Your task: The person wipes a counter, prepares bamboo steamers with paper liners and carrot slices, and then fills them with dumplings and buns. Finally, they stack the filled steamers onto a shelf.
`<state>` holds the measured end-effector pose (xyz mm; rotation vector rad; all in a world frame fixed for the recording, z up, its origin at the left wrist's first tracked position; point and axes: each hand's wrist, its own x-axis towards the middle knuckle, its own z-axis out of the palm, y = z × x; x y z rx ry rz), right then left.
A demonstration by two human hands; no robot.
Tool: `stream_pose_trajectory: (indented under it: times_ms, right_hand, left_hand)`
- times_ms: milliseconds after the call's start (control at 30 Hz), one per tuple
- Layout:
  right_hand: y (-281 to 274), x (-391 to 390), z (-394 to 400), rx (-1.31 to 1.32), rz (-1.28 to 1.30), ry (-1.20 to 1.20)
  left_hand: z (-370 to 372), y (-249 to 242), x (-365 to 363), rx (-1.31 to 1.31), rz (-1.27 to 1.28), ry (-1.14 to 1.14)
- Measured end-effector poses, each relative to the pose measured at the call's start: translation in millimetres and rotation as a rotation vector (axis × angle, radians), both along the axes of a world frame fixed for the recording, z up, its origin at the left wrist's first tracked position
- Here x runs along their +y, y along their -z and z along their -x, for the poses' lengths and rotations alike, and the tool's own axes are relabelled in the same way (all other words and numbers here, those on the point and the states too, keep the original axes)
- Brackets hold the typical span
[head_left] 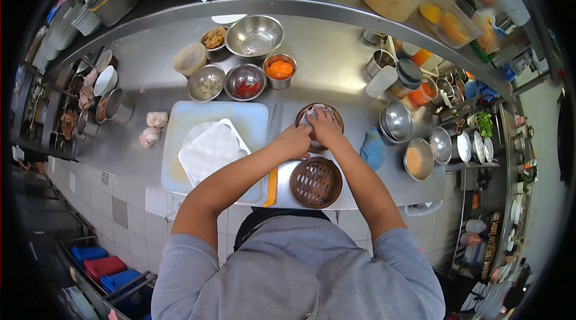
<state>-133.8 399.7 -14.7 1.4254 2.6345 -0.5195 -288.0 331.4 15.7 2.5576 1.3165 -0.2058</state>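
A round bamboo steamer basket [338, 118] stands on the steel counter, with a whitish, thin sheet-like piece [311, 117] inside it. My right hand [324, 128] reaches into the basket, fingers stretched over the whitish piece. At the basket's near left side is my left hand [295, 140], its fingers bent in close to the right hand; what they hold, if anything, is hidden. Nearer my body lies a second bamboo steamer piece [316, 182] with a slatted surface. Left of my arms, white sheets [207, 152] rest on a white cutting board [174, 122].
Beyond the board stand a large steel bowl [254, 35], a bowl with red pieces [246, 83] and a pot of orange pieces [279, 70]. A blue cloth [373, 149] and steel bowls [396, 121] sit right. An orange-handled knife [272, 187] lies beside the board. A shelf [264, 7] spans the back.
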Motion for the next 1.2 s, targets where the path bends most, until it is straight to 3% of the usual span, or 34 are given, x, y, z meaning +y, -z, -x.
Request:
stream_pose_trajectory:
  times_ms: [200,300,333,533,633,733,833,933,1033,1133,1167,1200]
  right_hand:
    - [15,-2,-4,-0.05,-0.102,-0.033]
    - [33,7,-15,0.042,-0.082,-0.095]
    - [38,9,-24,0.193,-0.218,-0.158]
    - [-21,-13,-34,-0.163,-0.034,-0.291]
    - [0,-16,-47,-0.087,-0.073,-0.352]
    - [-27,-10,-39,-0.174,0.044,-0.38]
    - [-44,-12,-35,0.033,-0.001,-0.302]
    - [-62,-38,-25,0.383,0.046,-0.159]
    - [-69,-76,7,0.62,0.271,-0.086]
    - [-61,-100,54,0.582,0.501,-0.162]
    - [-56,-108,70,0.579,0.54,-0.155]
    - [-50,-113,88,0.56,0.52,-0.15]
  left_hand:
    - [3,6,3,-0.097,0.056,-0.01]
    - [3,3,4,-0.098,0.086,-0.025]
    - [2,1,4,-0.093,0.105,-0.035]
    - [0,7,5,-0.133,0.044,-0.054]
    - [-2,6,8,-0.111,0.106,-0.089]
    - [-2,-2,8,-0.188,0.14,-0.109]
    - [11,9,-17,-0.506,-0.231,-0.075]
    - [60,-46,-62,-0.605,-0.139,-0.235]
    - [149,-40,-108,-0.549,-0.385,-0.599]
    - [244,-16,-142,-0.223,-0.47,-1.129]
    - [258,-16,-152,-0.077,-0.318,-1.254]
    - [280,1,-158,-0.247,-0.207,-1.299]
